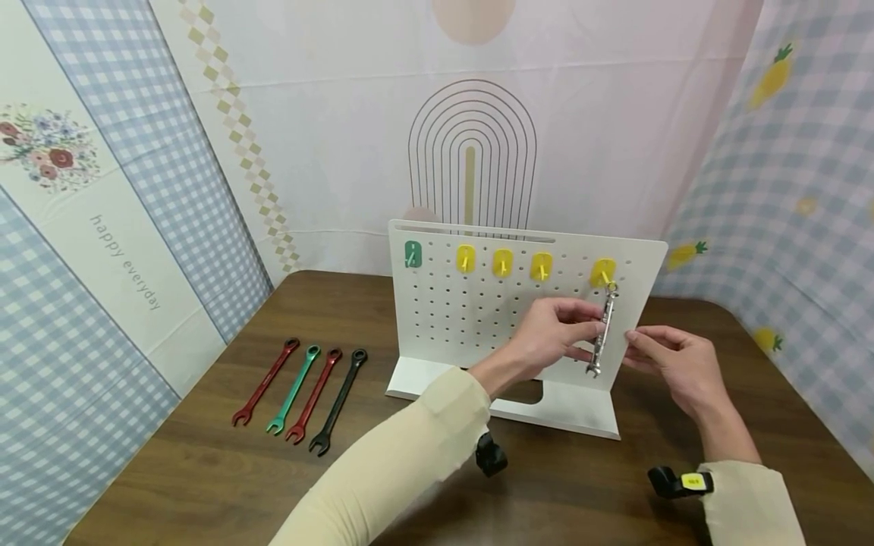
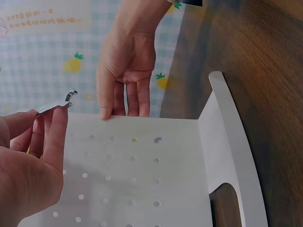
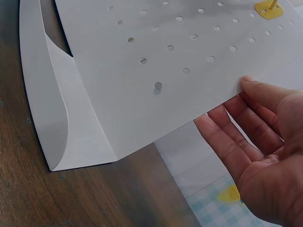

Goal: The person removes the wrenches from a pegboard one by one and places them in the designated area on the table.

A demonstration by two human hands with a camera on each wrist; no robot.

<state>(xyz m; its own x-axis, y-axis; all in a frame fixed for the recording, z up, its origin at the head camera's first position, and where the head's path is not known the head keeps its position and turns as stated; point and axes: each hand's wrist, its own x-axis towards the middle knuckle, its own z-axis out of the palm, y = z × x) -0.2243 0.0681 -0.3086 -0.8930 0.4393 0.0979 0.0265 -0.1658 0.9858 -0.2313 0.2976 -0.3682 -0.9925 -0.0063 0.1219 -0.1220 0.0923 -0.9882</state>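
My left hand (image 1: 549, 334) pinches a silver combination wrench (image 1: 602, 337) between thumb and fingers. The wrench hangs nearly upright, its ring end at the rightmost yellow hook (image 1: 604, 273) and its open end down; whether the ring sits over the hook cannot be told. In the left wrist view the wrench's open jaw end sticks out past the fingertips. With thumb in front and fingers behind, my right hand (image 1: 679, 368) grips the right edge of the white pegboard (image 1: 437, 318), as the right wrist view also shows (image 3: 270, 137).
On the brown table (image 1: 225, 478), left of the board, lie a dark red wrench (image 1: 265, 383), a green wrench (image 1: 293, 388), another red wrench (image 1: 315, 394) and a black wrench (image 1: 338, 400). A green hook (image 1: 413, 254) and several yellow hooks line the board's top.
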